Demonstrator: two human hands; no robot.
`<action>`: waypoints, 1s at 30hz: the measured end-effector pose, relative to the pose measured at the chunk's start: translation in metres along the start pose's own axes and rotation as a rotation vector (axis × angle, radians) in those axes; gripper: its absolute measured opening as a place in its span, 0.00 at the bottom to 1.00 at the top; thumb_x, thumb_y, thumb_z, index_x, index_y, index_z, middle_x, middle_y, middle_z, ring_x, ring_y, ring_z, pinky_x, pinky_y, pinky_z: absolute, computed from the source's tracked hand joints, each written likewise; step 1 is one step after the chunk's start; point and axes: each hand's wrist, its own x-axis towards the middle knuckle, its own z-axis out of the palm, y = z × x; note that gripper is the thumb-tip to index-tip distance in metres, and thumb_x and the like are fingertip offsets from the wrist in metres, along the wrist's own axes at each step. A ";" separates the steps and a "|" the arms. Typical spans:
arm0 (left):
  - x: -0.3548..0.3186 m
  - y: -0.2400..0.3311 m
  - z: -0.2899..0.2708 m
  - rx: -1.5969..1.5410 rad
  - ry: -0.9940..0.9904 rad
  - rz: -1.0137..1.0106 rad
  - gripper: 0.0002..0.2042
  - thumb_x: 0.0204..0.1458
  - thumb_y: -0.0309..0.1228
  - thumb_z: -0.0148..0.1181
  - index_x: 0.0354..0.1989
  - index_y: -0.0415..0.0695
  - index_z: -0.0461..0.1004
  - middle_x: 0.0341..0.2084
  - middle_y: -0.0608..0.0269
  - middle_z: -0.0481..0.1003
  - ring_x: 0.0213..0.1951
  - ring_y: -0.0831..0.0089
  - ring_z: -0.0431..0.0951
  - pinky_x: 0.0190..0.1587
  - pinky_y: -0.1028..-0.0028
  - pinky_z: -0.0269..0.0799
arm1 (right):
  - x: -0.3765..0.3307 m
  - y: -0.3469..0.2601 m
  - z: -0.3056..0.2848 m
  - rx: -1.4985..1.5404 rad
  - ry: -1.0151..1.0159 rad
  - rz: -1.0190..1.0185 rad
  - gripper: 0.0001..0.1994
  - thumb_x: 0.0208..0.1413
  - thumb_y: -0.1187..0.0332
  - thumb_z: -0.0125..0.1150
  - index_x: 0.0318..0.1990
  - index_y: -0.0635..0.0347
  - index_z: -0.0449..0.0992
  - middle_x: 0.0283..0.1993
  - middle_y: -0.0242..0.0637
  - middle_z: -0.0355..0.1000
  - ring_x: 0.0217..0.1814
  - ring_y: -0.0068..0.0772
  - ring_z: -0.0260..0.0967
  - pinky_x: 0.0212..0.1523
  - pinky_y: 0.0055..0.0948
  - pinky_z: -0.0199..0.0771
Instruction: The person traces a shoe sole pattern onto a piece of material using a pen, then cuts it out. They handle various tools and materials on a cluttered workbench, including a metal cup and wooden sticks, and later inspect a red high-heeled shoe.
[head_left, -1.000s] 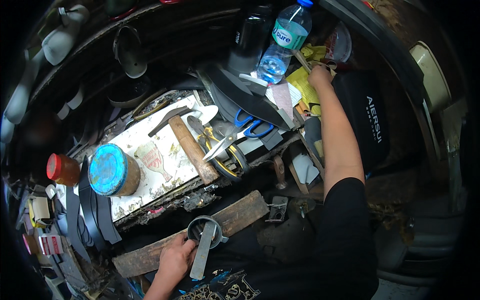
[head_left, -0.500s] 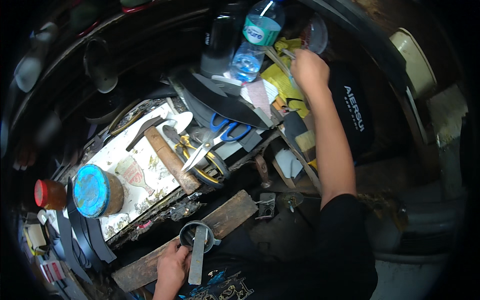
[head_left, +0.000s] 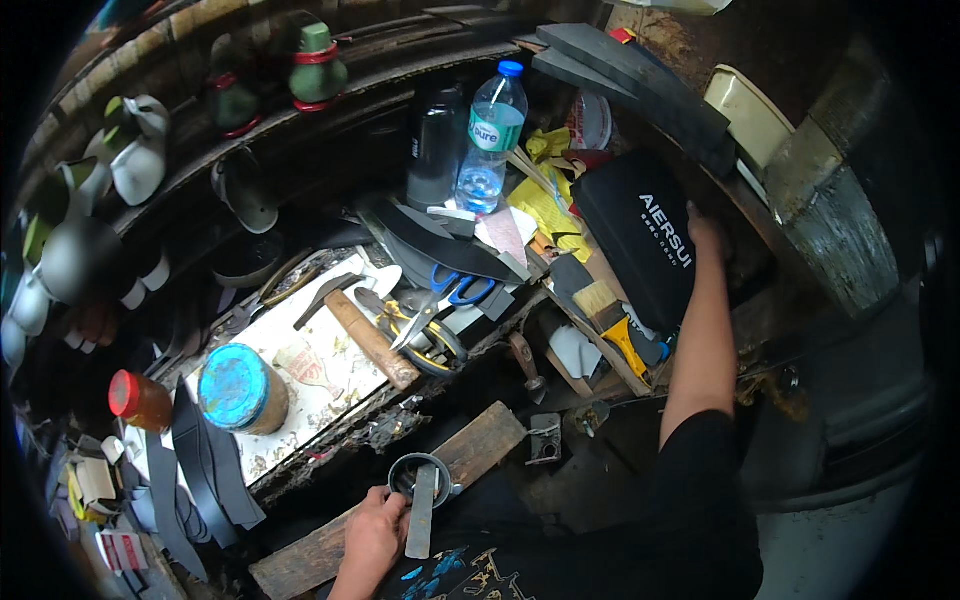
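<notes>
My left hand is closed at the near left side of a small round grey cup, above a wooden board. A flat metal strip lies across the cup's rim and sticks out toward me. My right arm reaches forward, and my right hand is at the right edge of a black zip case. The fingers of that hand are in shadow and mostly hidden. Left of the case lie a yellow-handled brush and crumpled yellow material.
A hammer, blue-handled scissors and yellow-black pliers lie on the bench. A blue-lidded jar and a red-lidded jar stand left. Behind are a water bottle and a dark flask.
My right hand has moved right and nearer, from the yellow material to the black case's right edge; the thin item it held is no longer seen in it. My left hand stays at the cup.
</notes>
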 end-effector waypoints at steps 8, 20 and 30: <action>-0.008 -0.002 0.002 -0.012 0.043 0.034 0.10 0.52 0.28 0.70 0.42 0.44 0.81 0.43 0.49 0.79 0.41 0.45 0.82 0.43 0.52 0.79 | 0.026 0.008 -0.016 0.121 -0.147 -0.099 0.49 0.67 0.25 0.33 0.77 0.60 0.62 0.82 0.54 0.54 0.85 0.55 0.48 0.83 0.47 0.46; -0.014 -0.009 0.007 -0.021 0.087 0.079 0.09 0.54 0.30 0.70 0.42 0.45 0.81 0.41 0.50 0.79 0.40 0.48 0.83 0.42 0.54 0.80 | -0.143 0.017 -0.134 0.154 -0.322 -0.609 0.59 0.39 0.36 0.81 0.72 0.71 0.66 0.69 0.63 0.71 0.70 0.54 0.73 0.70 0.42 0.71; -0.019 -0.019 0.018 0.043 0.114 0.139 0.11 0.60 0.37 0.66 0.47 0.48 0.79 0.35 0.49 0.76 0.36 0.44 0.82 0.39 0.50 0.79 | -0.286 0.009 -0.146 0.167 0.233 -0.887 0.49 0.35 0.60 0.79 0.71 0.57 0.67 0.52 0.47 0.70 0.61 0.56 0.67 0.60 0.52 0.74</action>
